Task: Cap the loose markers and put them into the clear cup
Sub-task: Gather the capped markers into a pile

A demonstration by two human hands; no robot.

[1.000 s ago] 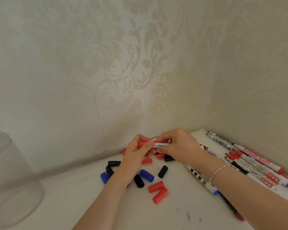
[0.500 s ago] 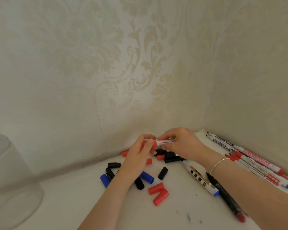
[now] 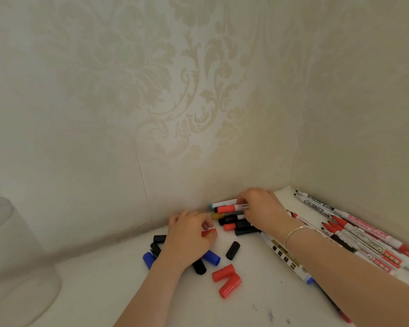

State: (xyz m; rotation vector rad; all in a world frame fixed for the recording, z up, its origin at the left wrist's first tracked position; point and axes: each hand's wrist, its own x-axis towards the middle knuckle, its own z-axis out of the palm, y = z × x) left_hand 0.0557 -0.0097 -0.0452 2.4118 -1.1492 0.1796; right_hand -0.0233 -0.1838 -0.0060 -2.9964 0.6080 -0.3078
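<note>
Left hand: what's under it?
Under the left hand: a red cap at its fingertips, black caps and blue caps poking out beside the palm. Anything beneath the palm itself is covered.

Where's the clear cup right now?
In the head view the clear cup stands at the far left edge of the table, against the wall, well left of the left hand and the loose caps.
</note>
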